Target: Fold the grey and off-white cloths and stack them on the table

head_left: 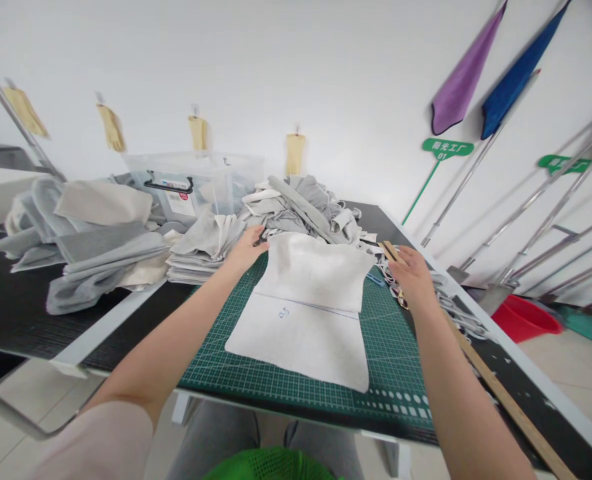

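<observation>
A white fabric piece (301, 337) lies on the green cutting mat (396, 353), with a drawn line across it and blue handwriting below the line. The top part looks like a separate or folded layer. My left hand (250, 248) is at its upper left edge, thumb and fingers apart, beside a stack of grey cloths (196, 260). At the right of the mat, my right hand (412, 270) is closed round the far end of a long wooden ruler (506, 393), which runs down to the lower right. Scissors (402, 299) and a blue clip-like item (375, 279) lie near it.
Behind the mat is a heap of grey cloth scraps (301, 207). A clear plastic box (211, 183) and more folded cloths (106, 247) stand at left. Grey cords (463, 317) lie along the right table edge. A red bucket (523, 319) stands on the floor.
</observation>
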`<state>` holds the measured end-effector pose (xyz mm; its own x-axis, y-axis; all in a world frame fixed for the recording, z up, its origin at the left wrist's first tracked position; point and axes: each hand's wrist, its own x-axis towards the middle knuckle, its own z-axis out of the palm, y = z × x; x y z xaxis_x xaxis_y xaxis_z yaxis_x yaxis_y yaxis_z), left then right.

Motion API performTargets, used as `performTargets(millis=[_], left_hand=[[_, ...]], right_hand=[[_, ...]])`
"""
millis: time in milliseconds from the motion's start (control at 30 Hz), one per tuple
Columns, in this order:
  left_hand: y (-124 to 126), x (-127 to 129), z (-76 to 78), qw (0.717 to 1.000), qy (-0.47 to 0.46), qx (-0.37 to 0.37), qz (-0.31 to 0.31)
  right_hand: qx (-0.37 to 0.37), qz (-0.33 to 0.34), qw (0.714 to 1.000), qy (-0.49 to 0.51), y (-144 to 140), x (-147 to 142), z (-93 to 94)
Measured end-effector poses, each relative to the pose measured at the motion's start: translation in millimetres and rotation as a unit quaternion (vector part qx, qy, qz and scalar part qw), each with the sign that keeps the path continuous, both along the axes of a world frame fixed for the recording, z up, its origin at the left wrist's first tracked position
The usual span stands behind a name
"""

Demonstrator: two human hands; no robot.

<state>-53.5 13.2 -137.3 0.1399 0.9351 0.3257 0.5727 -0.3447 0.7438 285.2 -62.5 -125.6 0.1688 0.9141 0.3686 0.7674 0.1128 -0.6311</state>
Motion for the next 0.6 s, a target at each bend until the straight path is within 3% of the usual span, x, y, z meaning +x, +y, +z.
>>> performTargets(millis=[67, 133, 200, 267, 333, 400, 467, 600], left_hand=[[-7, -10, 0.1, 0.999, 0.028, 0.028, -0.025], [-28, -21, -11.5, 0.986, 0.104, 0.004, -0.128], [-57, -29, -30.8, 0.945, 0.200, -0.044, -0.255], [-87, -31, -51.7, 0.901, 0.277, -0.049, -0.329], [-112, -28, -69.6, 0.889, 0.326, -0.017, -0.321], [-130, -22, -82.5, 0.893, 0.361, 0.030, -0.268], [-140, -17, -91.1, 0.891, 0.389, 0.072, -0.222], [-148, -16, -102.2, 0.886, 0.410, 0.113, -0.187]], right_hand=[[0.005, 0.027, 1.000, -0.011, -11, -4, -5.8], [-0.055, 0.113, 0.990, -0.065, -36, -20, -27.9], [-0.107, 0.191, 0.965, -0.143, -68, -42, -58.3], [-0.132, 0.245, 0.932, -0.234, -96, -62, -85.8], [-0.123, 0.225, 0.924, -0.285, -114, -73, -103.7], [-0.106, 0.185, 0.924, -0.318, -121, -77, -112.0], [-0.080, 0.162, 0.921, -0.344, -123, -75, -115.7], [-0.014, 0.156, 0.924, -0.348, -127, -70, -122.4]])
